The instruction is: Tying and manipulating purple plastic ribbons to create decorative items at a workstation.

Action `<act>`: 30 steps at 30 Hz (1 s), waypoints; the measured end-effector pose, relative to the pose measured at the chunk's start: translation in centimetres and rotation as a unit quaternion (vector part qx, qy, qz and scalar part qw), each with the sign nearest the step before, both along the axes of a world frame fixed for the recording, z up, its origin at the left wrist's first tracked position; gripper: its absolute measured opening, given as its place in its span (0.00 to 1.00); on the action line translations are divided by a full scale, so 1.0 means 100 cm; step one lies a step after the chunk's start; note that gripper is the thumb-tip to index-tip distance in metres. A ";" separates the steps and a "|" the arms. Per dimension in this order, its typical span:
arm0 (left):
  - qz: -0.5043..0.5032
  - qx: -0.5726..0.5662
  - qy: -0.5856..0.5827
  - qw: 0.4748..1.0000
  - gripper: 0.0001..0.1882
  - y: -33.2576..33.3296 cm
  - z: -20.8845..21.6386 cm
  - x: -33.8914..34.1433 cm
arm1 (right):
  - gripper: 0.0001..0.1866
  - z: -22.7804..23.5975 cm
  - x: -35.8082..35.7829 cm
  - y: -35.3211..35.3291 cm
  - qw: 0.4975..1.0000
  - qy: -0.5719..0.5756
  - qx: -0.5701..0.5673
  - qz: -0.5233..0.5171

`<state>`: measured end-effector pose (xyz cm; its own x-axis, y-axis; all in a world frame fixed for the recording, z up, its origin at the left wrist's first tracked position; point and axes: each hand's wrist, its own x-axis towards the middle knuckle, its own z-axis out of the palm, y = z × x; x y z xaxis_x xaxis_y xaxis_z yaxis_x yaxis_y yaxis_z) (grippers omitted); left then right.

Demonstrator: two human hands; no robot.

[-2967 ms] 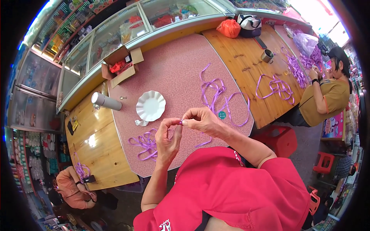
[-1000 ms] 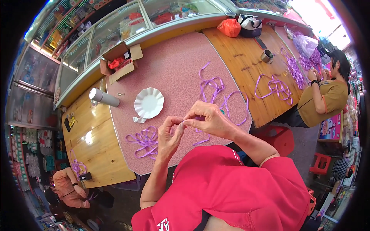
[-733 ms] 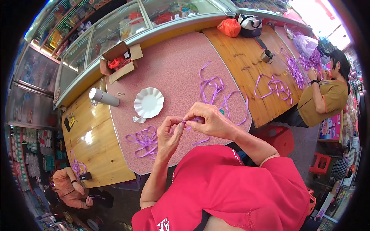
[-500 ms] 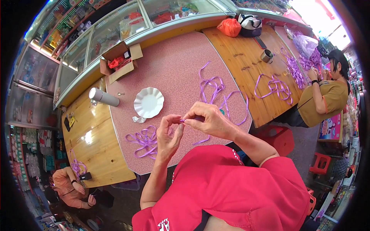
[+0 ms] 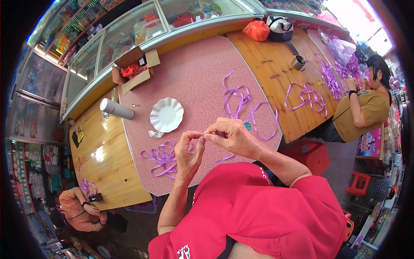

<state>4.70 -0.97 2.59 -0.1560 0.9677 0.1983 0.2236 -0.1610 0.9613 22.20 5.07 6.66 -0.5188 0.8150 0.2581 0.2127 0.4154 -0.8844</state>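
Since three seconds ago both hands have drifted slightly right over the pink tabletop [image 5: 194, 82]. From the head view, my left hand [image 5: 189, 151] and right hand [image 5: 230, 137] meet fingertip to fingertip, pinched shut on a purple ribbon [image 5: 222, 159] trailing toward me. Far left of my hands lies a white scalloped plate [image 5: 166, 115]; a ribbon bundle [image 5: 161, 156] sits just left.

Left hand [image 5: 189, 151] dropped slightly below right hand [image 5: 230, 136]
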 end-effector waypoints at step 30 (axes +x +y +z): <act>-0.066 -0.080 -0.186 0.977 0.08 0.001 -0.001 -0.005 | 0.05 0.001 0.005 0.002 1.000 0.006 -0.001 0.005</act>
